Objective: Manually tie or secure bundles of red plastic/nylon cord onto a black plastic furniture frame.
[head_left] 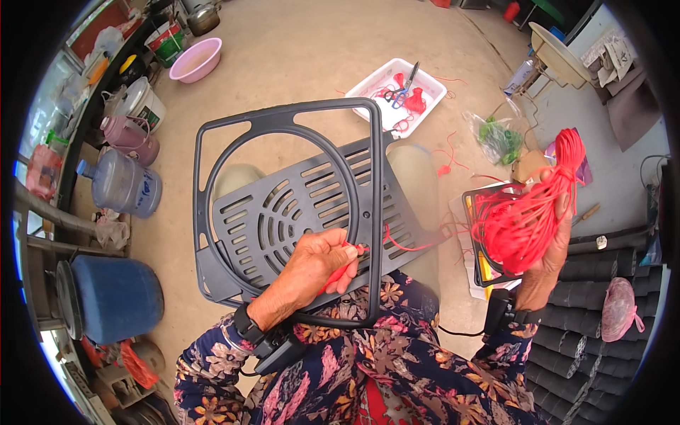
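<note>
A dark grey plastic frame [378, 191] with a round ring inside stands over my lap, in front of a slotted grey plastic board [329, 185]. My left hand [315, 261] is closed at the frame's lower right part, pinching red cord. A loose strand of red cord [411, 248] runs from there to the right across the board. Off to the right, my right hand [556, 244] is wrapped round a thick bundle of red cord [516, 223]. Part of its fingers is hidden behind the bundle.
A white tray [435, 88] ahead holds scissors [405, 88] and red cord. Under the bundle sits a dark-rimmed basket [482, 273]. A plastic bag with greens [499, 138] lies beyond it. Along the left stand a blue barrel [120, 297], a water bottle [131, 183] and a pink basin [196, 60].
</note>
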{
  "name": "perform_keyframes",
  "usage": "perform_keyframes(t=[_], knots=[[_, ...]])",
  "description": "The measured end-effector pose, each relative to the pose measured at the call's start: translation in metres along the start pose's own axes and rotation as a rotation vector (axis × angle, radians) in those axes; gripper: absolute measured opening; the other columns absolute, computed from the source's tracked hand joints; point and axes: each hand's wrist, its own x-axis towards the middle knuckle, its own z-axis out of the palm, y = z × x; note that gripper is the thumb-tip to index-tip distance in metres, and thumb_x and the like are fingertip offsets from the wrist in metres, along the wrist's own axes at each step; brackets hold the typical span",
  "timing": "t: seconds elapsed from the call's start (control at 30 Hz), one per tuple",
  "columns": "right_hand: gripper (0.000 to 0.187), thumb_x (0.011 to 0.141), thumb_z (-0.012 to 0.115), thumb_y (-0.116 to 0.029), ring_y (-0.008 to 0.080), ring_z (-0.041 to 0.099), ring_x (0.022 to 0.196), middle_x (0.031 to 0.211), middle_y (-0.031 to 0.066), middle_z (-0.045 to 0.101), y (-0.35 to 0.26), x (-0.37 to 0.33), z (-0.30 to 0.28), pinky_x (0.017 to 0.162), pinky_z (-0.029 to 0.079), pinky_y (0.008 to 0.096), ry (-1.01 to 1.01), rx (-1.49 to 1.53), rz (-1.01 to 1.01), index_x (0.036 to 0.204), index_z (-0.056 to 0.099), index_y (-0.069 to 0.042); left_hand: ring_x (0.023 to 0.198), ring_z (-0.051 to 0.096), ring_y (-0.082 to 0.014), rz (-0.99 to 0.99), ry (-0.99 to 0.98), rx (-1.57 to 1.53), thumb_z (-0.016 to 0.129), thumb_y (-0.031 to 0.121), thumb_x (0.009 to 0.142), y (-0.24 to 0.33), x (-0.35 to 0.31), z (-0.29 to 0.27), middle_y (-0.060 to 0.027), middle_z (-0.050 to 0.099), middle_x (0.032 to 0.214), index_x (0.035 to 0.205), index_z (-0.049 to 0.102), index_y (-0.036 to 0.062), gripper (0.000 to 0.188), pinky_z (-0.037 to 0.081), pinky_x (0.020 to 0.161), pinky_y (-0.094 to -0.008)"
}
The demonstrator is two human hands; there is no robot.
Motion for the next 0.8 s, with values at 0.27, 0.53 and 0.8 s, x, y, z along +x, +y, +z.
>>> perform_keyframes(t=[0.27,0.53,0.8], knots=[[0.034,0.087,0.065,-0.019,0.0114,0.059,0.079,0.096,0.0049,0.062,0.025,-0.009,0.008,0.067,0.051,0.0278,0.038,-0.397,0.095,0.114,0.054,-0.001,0.045,0.043,-0.0069,0.042,0.072,-0.002,0.052,0.011,0.098,0.006,-0.023,0.005,-0.0070,0.057,0.063,0.092,0.057,-0.0029,0.016,0.032,0.043,-0.0210],[0.028,0.083,0.069,-0.018,0.0102,0.058,0.073,0.084,0.0015,0.059,0.044,-0.004,0.021,0.069,0.049,0.0263,-0.055,-0.424,0.222,0.102,0.058,-0.001,0.049,0.046,-0.0057,0.095,0.090,0.189,0.053,0.013,0.098,0.027,-0.031,0.001,-0.0027,0.058,0.067,0.089,0.058,-0.0005,0.017,0.033,0.045,-0.0212],[0.024,0.084,0.067,-0.014,0.0107,0.059,0.073,0.083,0.0024,0.060,0.037,-0.003,0.014,0.069,0.049,0.0264,-0.002,-0.415,0.148,0.101,0.057,-0.002,0.051,0.046,-0.0058,0.053,-0.017,0.198,0.053,0.014,0.097,0.012,-0.001,-0.004,-0.0015,0.057,0.068,0.087,0.058,0.0003,0.017,0.033,0.048,-0.0208]])
